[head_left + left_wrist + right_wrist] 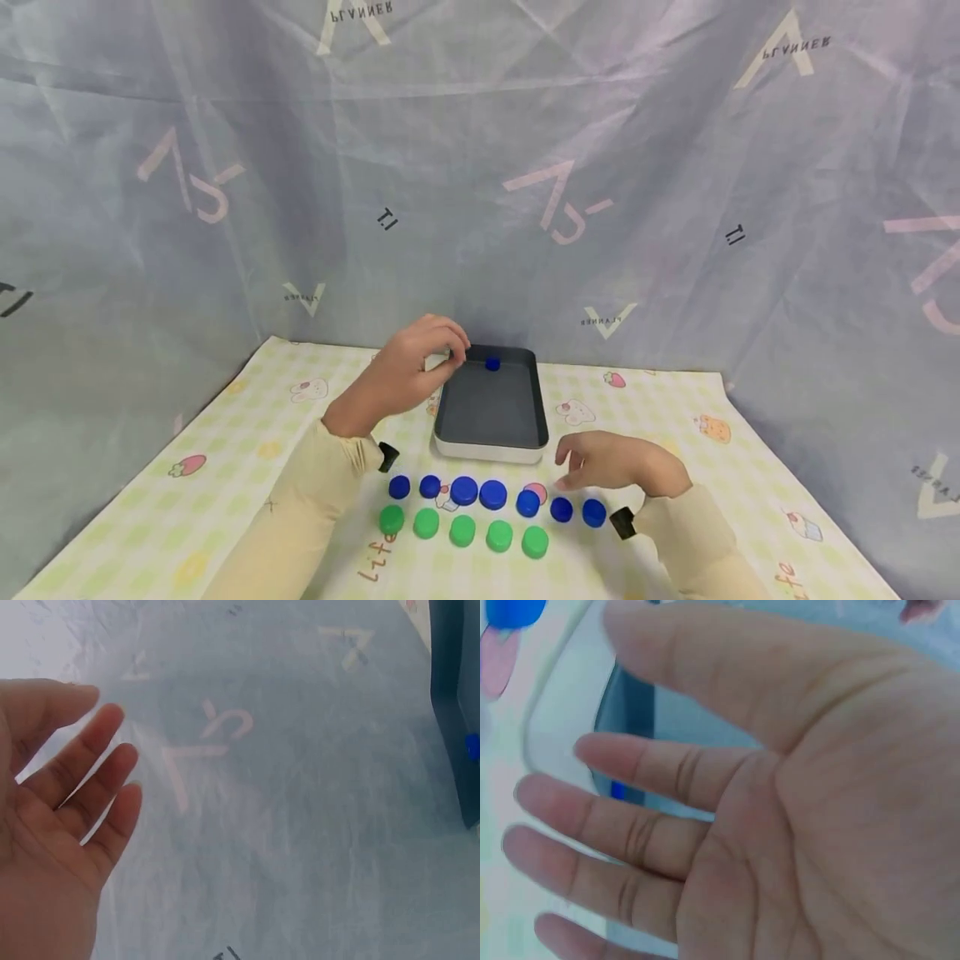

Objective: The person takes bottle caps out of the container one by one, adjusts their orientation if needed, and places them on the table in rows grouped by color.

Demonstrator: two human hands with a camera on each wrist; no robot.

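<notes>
My left hand (pixel 415 364) is raised at the far left corner of a dark grey tray (pixel 491 412) with a white outer wall. Its fingers are loosely bent and nothing shows between them, as the left wrist view also shows. Inside the tray, near the back wall, lies one blue bottle cap (pixel 492 364). My right hand (pixel 611 460) hovers right of the tray's near corner with its fingers spread and its palm bare (pixel 735 877). Below it lies a row of blue bottle caps (pixel 492 494), some wider than others.
A row of green bottle caps (pixel 462 531) lies on the near side of the blue row. Both rows rest on a checked tablecloth (pixel 660 417) with printed cartoons. Behind and beside the table hangs a grey patterned curtain (pixel 480 208).
</notes>
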